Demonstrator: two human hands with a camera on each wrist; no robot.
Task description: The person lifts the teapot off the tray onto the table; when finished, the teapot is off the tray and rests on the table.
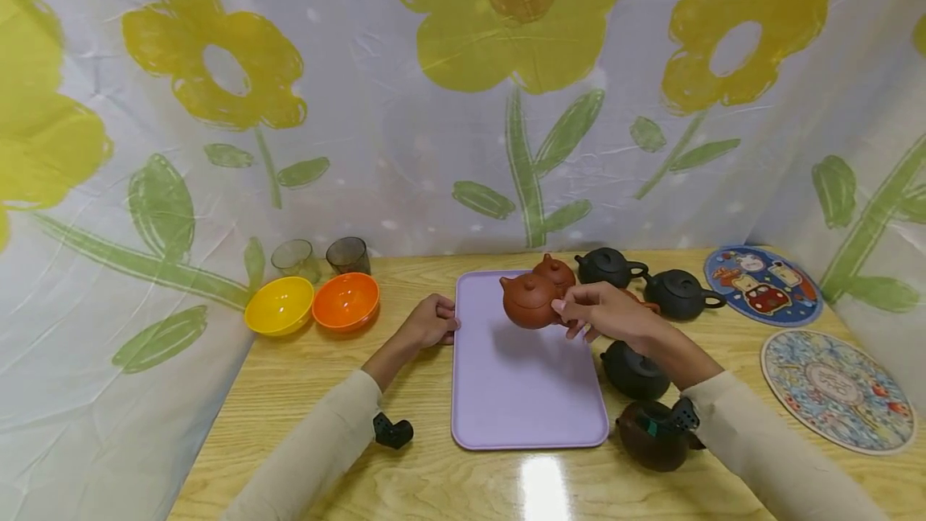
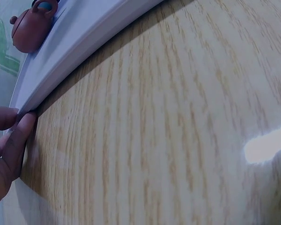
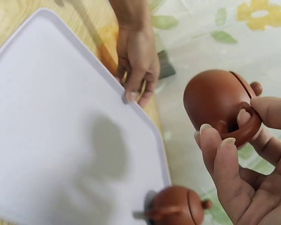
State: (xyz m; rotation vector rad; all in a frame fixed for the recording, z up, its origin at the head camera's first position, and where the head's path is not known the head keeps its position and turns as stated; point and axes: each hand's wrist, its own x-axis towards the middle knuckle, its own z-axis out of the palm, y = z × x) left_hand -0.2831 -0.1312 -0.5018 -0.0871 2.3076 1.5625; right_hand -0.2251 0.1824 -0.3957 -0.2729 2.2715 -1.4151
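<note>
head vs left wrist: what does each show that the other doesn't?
Only the head view: the right hand holding a brown teapot above the lilac tray, dark teapots to the tray's right, a yellow bowl, an orange bowl, two round mats. Only the left wrist view: close-up fingertips at the tray's rim, with wood grain and glare. Both: the left hand touching the tray edge, and a brown teapot on the tray's far end.
</note>
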